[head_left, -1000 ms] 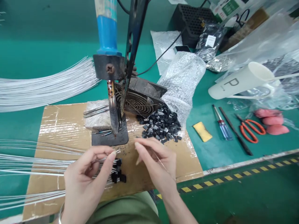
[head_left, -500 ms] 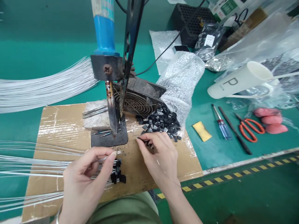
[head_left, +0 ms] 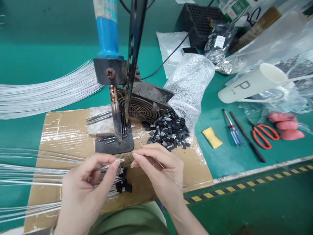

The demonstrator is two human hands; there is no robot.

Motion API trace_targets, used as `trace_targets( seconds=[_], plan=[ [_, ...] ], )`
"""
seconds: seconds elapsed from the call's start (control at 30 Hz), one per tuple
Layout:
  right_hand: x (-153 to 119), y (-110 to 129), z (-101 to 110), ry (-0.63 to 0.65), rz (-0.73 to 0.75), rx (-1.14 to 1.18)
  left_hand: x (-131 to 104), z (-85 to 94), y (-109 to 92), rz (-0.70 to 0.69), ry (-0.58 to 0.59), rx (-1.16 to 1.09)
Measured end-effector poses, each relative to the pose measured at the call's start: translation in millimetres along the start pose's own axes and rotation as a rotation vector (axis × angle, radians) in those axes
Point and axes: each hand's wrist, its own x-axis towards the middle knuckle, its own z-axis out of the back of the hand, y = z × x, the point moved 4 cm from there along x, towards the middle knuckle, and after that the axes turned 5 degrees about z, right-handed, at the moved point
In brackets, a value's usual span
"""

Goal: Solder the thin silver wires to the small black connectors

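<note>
My left hand (head_left: 85,189) is closed, pinching the tip of a white wire (head_left: 122,160) between thumb and forefinger. My right hand (head_left: 162,169) faces it, a short gap away, with thumb and forefinger pressed together. A thin solder wire (head_left: 168,174) runs across the right hand's fingers; anything small at its fingertips is too hard to make out. Below the left fingertips lie white wires ending in black connectors (head_left: 124,182). Above both hands, a blue-handled soldering iron (head_left: 107,39) hangs tip down in a stand. Loose black connectors (head_left: 168,130) are heaped behind the right hand.
A cardboard sheet (head_left: 66,130) lies under the work, with a dark fan (head_left: 144,109) behind the iron. White wires (head_left: 49,93) are bundled at left. On the right are a yellow sponge (head_left: 212,137), a screwdriver (head_left: 234,132), orange-handled cutters (head_left: 262,135) and a white cup (head_left: 251,85).
My right hand has moved left from beside the connector heap toward my left hand. The thin solder wire across it shows more clearly. My left hand keeps its pinch, shifted slightly left.
</note>
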Motion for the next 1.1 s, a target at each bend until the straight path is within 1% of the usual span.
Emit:
trace_targets(
  seconds=[0.1,0.17,0.3,0.43,0.53,0.67,0.77,0.87,1.1],
  plan=[
    [1,1,-3,-0.017,-0.030,0.047,3,1.8,-8,-0.061,0.005,0.003],
    [2,1,-4,-0.015,-0.049,0.051,4,2.2,-11,-0.063,0.019,-0.030],
    [0,-3,-6,-0.002,-0.086,0.070,3,0.7,-10,-0.007,0.076,-0.113],
    [-2,-8,-10,0.001,-0.120,0.136,1,-0.6,-4,0.048,0.163,-0.165],
    [-2,-8,-14,0.022,-0.151,0.168,1,-0.8,-1,0.102,0.239,-0.198],
    [-2,-4,-18,0.042,-0.172,0.170,2,-2.4,-4,0.168,0.288,-0.260],
    [-3,-4,-18,0.052,-0.177,0.166,4,-5.5,-9,0.177,0.292,-0.303],
    [-4,-5,-18,0.054,-0.161,0.178,6,-6.9,-12,0.172,0.268,-0.321],
    [-5,-6,-19,0.058,-0.132,0.153,7,-5.2,-15,0.129,0.257,-0.327]
  ],
)
